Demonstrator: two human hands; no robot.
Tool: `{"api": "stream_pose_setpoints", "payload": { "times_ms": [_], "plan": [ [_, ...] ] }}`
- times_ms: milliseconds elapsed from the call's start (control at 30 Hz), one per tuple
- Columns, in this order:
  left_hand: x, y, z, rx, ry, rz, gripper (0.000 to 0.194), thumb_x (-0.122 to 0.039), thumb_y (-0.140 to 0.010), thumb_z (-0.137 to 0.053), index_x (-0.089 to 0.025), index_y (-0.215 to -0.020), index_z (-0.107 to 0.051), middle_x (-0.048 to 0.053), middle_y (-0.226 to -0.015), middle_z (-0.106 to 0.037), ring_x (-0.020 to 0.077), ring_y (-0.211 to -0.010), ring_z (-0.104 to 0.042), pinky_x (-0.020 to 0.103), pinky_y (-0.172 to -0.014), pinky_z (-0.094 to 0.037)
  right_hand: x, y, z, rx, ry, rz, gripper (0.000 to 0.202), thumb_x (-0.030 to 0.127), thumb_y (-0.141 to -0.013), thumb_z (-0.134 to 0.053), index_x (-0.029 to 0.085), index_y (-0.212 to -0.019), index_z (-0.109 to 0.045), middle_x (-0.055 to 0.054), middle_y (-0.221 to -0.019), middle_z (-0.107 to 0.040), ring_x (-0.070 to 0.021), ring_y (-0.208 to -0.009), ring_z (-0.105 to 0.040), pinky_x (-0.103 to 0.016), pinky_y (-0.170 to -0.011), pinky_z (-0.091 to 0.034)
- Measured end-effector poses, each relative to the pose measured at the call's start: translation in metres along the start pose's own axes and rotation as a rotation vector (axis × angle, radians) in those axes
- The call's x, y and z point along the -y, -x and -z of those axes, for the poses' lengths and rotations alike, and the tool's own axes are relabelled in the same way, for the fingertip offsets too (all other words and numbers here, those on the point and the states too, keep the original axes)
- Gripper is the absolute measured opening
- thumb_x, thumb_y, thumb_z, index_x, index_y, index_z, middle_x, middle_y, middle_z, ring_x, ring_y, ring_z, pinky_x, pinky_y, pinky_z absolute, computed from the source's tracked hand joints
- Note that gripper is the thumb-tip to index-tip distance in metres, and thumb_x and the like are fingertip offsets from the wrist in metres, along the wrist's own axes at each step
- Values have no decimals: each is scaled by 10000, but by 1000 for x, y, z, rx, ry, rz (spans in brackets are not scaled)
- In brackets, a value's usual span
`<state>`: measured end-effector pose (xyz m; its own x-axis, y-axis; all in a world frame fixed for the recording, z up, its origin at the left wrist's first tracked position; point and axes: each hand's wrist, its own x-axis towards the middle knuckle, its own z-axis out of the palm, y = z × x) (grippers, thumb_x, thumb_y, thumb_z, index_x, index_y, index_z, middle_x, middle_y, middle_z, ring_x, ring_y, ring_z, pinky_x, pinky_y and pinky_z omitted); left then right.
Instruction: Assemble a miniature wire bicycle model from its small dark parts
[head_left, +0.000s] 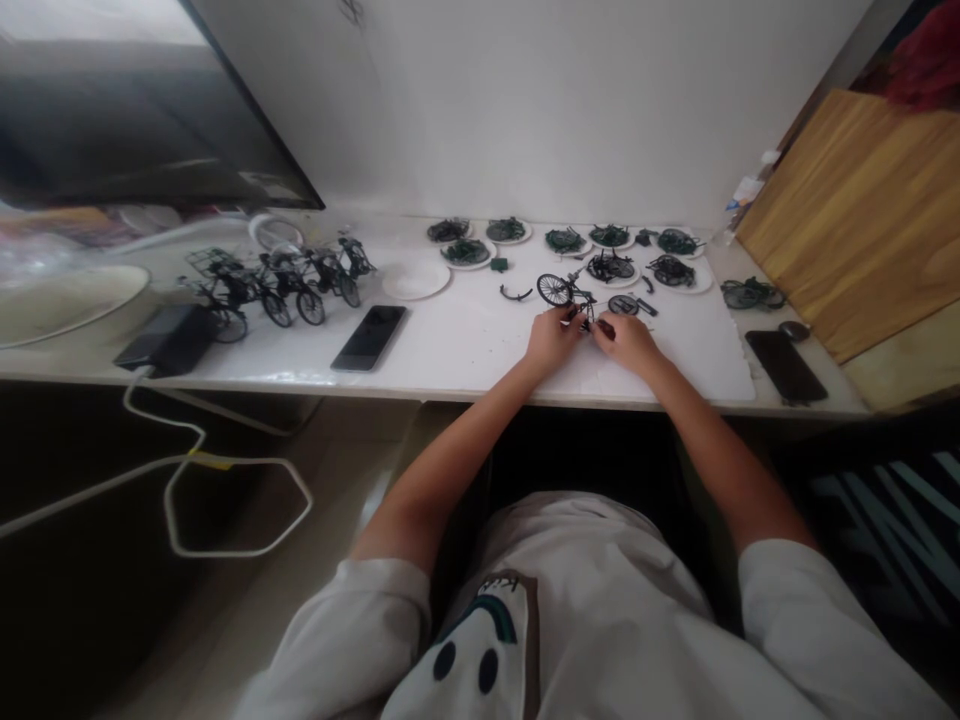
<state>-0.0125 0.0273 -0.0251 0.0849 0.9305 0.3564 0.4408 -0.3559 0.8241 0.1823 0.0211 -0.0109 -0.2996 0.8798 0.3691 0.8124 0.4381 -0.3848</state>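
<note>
Between my two hands, near the table's front edge, is a small dark model bicycle (577, 290) with one spoked wheel pointing up and left. My left hand (555, 338) is closed on its lower left side, the fingertips partly hidden. My right hand (626, 340) pinches at the bicycle's lower right part; whether a small piece sits in those fingers is too fine to see. A loose wheel (624, 304) lies just behind my right hand. To the left of the bicycle rests a curved black strip (516, 294).
White plates with dark green and black bicycle parts (466, 252) line the back. Several assembled model bicycles (277, 285) stand at left beside an empty-looking plate (415, 279). A phone (370, 337), a black power adapter (166, 340), another dark phone (786, 366) and a wooden board (862, 220) are around.
</note>
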Motion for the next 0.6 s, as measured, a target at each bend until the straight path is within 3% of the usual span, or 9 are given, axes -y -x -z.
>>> {"api": "stream_pose_setpoints", "payload": {
  "times_ms": [300, 600],
  "plan": [
    [1, 1, 0, -2, 16, -5, 291, -348, -1058, -665, -142, -1195, -819, 173, -1033, -853, 271, -923, -825, 345, -841, -632, -1, 0, -1, -15, -11, 16, 269, 393, -1029, -573, 241, -810, -611, -72, -772, -685, -217, -697, -538, -347, -675, -342],
    [-5, 3, 2, -12, 58, 14, 308, -408, -1052, -700, -145, -1152, -824, 168, -1000, -851, 263, -911, -821, 334, -851, -627, -1, 0, -1, -30, -54, 4, 220, 391, -1042, -588, 221, -973, -708, -103, -874, -756, -246, -766, -636, -353, -736, -416]
  ]
}}
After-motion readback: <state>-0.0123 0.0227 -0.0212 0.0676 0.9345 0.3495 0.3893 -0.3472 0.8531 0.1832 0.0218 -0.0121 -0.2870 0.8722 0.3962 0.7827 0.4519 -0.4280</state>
